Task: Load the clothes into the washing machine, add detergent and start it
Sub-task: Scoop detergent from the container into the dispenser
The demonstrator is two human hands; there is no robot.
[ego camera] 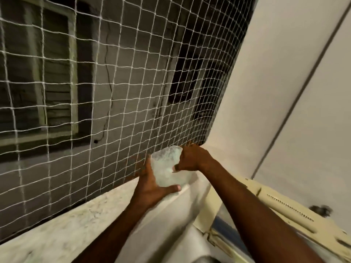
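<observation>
A clear plastic bag of pale, grainy powder is held up in front of the net, above the ledge. My left hand cups it from below, thumb across its bottom edge. My right hand pinches the bag's upper right corner in a closed fist. The cream top of the washing machine shows at the lower right, under my right forearm. No clothes are in view.
A white string net covers the opening ahead, with a grey wall and windows beyond. A pale marble ledge runs under it. A white wall with a dark pipe rises on the right.
</observation>
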